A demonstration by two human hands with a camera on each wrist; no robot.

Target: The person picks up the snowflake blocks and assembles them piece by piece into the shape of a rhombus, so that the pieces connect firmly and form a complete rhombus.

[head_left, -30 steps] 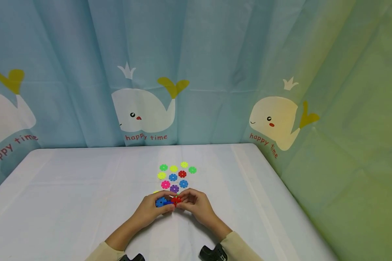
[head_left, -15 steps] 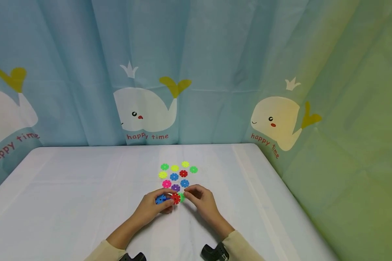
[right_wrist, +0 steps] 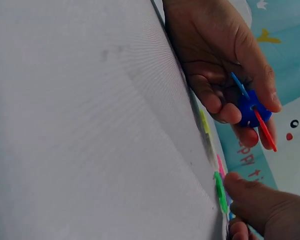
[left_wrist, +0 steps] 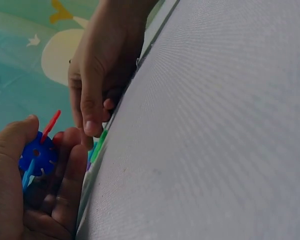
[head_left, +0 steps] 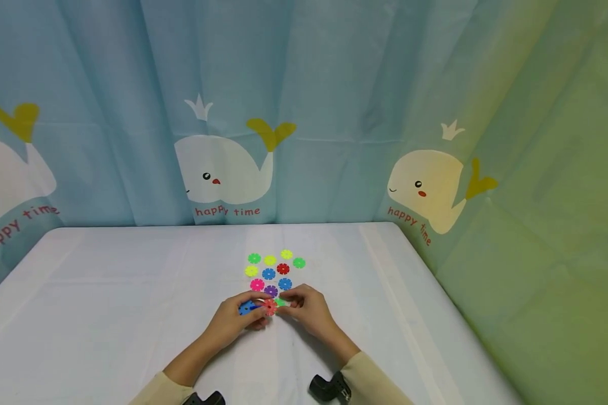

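Note:
My left hand [head_left: 233, 316] grips a joined piece of slotted plastic discs between thumb and fingers. In the left wrist view its dark blue disc [left_wrist: 38, 154] sits between a red disc [left_wrist: 51, 125] and a lighter blue disc [left_wrist: 28, 175], both seen edge-on. My right hand [head_left: 306, 309] reaches to a green disc [head_left: 281, 302] just right of the red one, thumb and forefinger spread around it. The green disc [right_wrist: 220, 192] lies along the tabletop in the right wrist view, its upper end right at my thumb [right_wrist: 240, 182].
Several loose slotted discs lie beyond my hands, among them a purple disc [head_left: 271, 291], a pink disc [head_left: 257, 284] and a red disc [head_left: 282, 269]. They rest on a white-covered table [head_left: 132, 292]. A blue whale-print curtain [head_left: 324, 112] hangs behind it.
My right hand has drawn away from the red disc in the joined piece and come down at the green disc. The left hand keeps its grip while the red disc turns its face more toward the head camera.

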